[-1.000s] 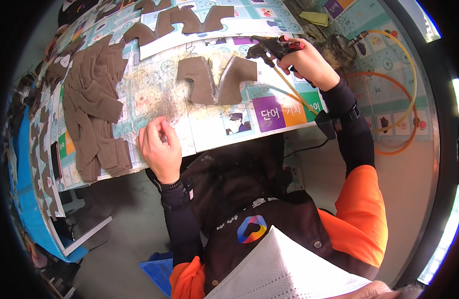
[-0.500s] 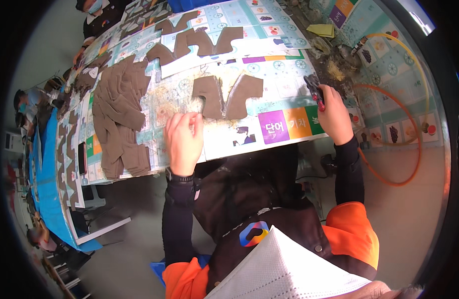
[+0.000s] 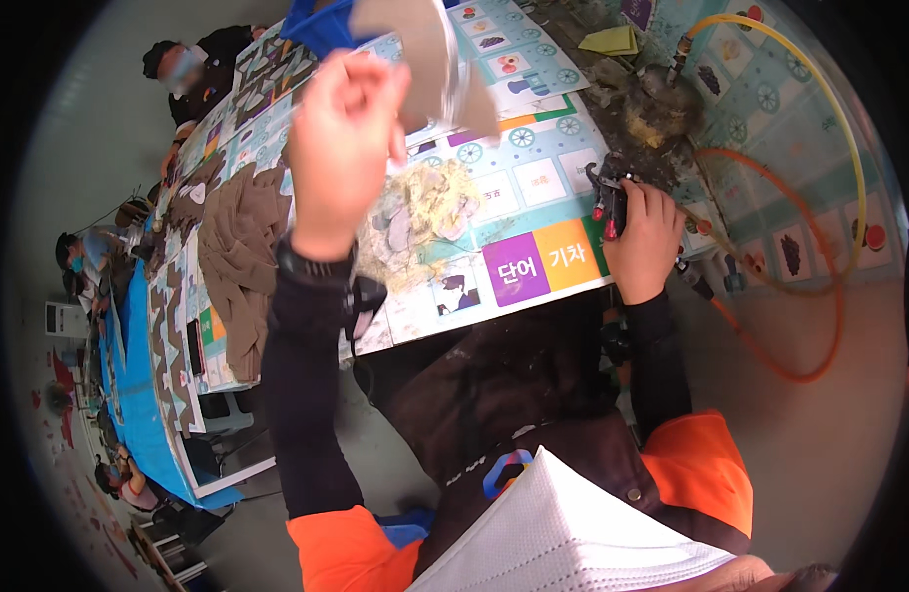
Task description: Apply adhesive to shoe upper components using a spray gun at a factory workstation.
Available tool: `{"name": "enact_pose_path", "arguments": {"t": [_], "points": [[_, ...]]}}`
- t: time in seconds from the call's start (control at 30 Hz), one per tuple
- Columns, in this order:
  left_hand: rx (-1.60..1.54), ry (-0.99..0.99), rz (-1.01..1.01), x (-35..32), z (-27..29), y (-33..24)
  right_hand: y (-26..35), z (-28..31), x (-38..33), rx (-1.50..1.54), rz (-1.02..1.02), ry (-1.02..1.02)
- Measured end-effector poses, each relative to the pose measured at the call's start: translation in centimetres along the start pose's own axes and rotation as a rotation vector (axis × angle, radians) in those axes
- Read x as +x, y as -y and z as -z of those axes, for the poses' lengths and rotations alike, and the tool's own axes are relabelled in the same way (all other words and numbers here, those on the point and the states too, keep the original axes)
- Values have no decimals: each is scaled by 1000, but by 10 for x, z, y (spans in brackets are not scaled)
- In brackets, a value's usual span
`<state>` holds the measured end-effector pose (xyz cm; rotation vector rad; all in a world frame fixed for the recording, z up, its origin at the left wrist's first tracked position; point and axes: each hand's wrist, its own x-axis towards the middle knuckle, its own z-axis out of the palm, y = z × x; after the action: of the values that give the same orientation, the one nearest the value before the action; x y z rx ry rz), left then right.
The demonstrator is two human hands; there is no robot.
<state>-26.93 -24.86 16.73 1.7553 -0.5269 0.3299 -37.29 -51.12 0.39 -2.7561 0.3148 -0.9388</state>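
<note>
My left hand [image 3: 341, 148] is raised above the table with its fingers pinched on a brown fabric piece [image 3: 425, 59]. The piece hangs tilted and curved in the air, blurred by motion, with a pale edge showing. Low at the table's right side, my right hand [image 3: 647, 237] is wrapped round a black spray gun [image 3: 609, 202] with red knobs. Between the hands, a crusty patch of yellowish residue [image 3: 425, 212] covers the printed table sheet. To the left lies a heap of brown fabric pieces [image 3: 239, 247].
A blue bin [image 3: 316, 25] stands at the far edge. Yellow pads [image 3: 609, 41] lie at the back right, near a grimy residue-covered lump [image 3: 662, 104]. A yellow hose [image 3: 839, 109] and an orange hose [image 3: 832, 286] loop on the right. Co-workers [image 3: 188, 74] are at the left.
My left hand has lifted the V-shaped brown piece off the table and carried it up and away, baring the residue patch. My right hand has moved slightly left and down, still holding the spray gun.
</note>
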Motion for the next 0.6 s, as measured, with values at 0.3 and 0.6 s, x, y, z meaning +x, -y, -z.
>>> {"name": "enact_pose_path", "arguments": {"t": [0.3,0.6], "points": [[-251,180,505,122,-73,109,-4,3,1,47,53,-26],[65,160,934,102,-91,174,-4,4,2,69,51,-11]]}}
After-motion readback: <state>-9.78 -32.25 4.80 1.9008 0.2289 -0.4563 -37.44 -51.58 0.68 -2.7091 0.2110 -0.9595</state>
